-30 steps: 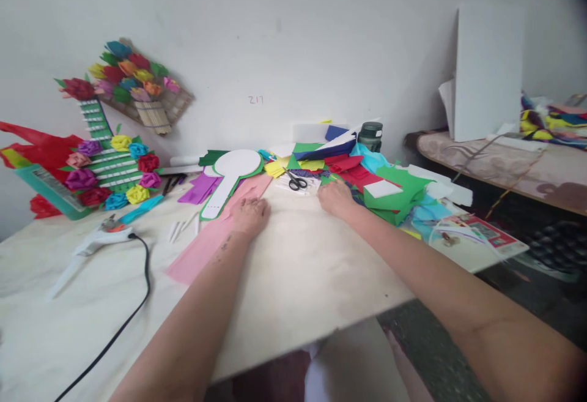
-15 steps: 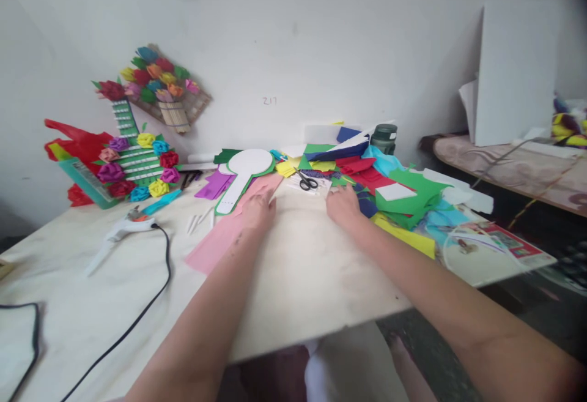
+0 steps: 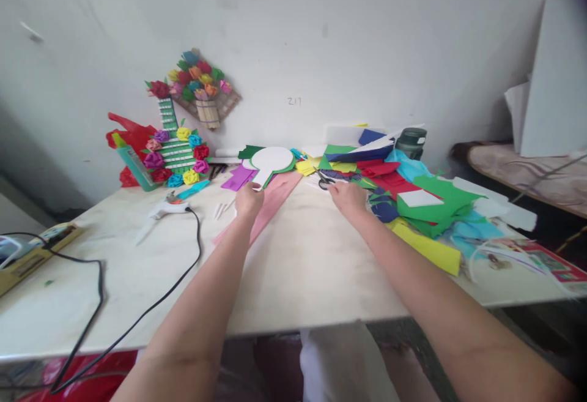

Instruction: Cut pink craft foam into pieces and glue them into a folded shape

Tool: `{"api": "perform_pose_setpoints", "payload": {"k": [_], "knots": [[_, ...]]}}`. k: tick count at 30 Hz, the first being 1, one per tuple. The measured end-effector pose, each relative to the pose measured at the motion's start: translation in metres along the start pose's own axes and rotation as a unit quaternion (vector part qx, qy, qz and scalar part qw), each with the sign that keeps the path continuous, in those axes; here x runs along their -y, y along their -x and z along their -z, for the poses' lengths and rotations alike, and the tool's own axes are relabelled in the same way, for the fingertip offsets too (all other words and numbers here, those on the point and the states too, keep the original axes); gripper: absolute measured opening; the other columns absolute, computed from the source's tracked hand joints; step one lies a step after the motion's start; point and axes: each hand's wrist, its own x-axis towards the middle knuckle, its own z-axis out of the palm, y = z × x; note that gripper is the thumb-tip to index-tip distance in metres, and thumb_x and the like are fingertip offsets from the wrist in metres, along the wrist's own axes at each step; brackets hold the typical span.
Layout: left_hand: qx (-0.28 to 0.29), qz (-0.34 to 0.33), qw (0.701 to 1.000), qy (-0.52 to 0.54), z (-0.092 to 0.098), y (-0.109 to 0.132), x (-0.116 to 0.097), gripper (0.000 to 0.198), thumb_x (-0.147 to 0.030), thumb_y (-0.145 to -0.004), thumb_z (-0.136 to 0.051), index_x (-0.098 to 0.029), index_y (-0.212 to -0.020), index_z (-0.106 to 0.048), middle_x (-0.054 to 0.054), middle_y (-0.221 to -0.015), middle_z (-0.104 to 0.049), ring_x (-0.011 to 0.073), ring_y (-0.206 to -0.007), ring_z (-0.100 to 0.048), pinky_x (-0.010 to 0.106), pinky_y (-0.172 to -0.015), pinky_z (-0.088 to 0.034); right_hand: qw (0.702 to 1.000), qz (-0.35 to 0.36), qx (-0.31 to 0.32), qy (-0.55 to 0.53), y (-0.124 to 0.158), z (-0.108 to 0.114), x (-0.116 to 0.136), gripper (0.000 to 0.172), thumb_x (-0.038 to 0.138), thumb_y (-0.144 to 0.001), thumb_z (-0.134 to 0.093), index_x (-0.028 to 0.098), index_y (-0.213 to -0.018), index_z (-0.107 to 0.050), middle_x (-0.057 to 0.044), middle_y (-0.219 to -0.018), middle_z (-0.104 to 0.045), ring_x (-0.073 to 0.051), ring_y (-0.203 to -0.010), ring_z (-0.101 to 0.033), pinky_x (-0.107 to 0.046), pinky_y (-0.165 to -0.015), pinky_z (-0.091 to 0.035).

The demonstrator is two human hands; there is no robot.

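My left hand (image 3: 250,200) is closed around the handle end of a paddle-shaped cutout (image 3: 272,158), white with a green border. Under the cutout and beside that hand lies a strip of pink crepe paper (image 3: 279,197). At the front of the coloured paper pile, my right hand (image 3: 349,199) has its fingers closed at the handles of black scissors (image 3: 324,180); the fingertips partly hide the handles. Purple paper (image 3: 237,177) lies left of the cutout, and yellow paper pieces (image 3: 306,166) lie between it and the scissors.
A white glue gun (image 3: 160,212) with a black cord lies at the left, near a power strip (image 3: 41,252). Behind stands a guitar-shaped piece with paper flowers (image 3: 178,151). Green paper (image 3: 452,197), yellow paper (image 3: 426,246) and a dark bottle (image 3: 411,142) are at the right.
My left hand has moved from the pink paper onto the cutout's handle. My right hand has reached the scissors. The camera view has turned left.
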Motion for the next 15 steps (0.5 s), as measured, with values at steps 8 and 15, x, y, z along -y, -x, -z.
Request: {"api": "perform_pose_setpoints", "payload": {"k": [8, 15], "knots": [[-0.043, 0.035, 0.996, -0.068, 0.01, 0.014, 0.02, 0.024, -0.025, -0.069, -0.055, -0.025, -0.091, -0.064, 0.007, -0.093, -0.063, 0.0215, -0.087, -0.057, 0.032, -0.076, -0.042, 0.989, -0.034, -0.092, -0.11, 0.001, -0.015, 0.045, 0.031, 0.031, -0.084, -0.038, 0.017, -0.1, -0.061, -0.01, -0.083, -0.065, -0.02, -0.077, -0.058, -0.028, -0.066, -0.036], [-0.114, 0.007, 0.99, -0.078, 0.003, 0.029, 0.034, 0.024, -0.028, -0.071, -0.053, -0.023, -0.09, -0.066, 0.01, -0.093, -0.055, 0.0211, -0.09, -0.055, 0.031, -0.077, -0.042, 0.972, -0.07, -0.189, -0.119, -0.002, -0.026, -0.01, 0.037, 0.015, -0.07, -0.043, 0.016, -0.1, -0.064, -0.012, -0.092, -0.063, -0.025, -0.095, -0.049, -0.038, -0.08, -0.035]]}}
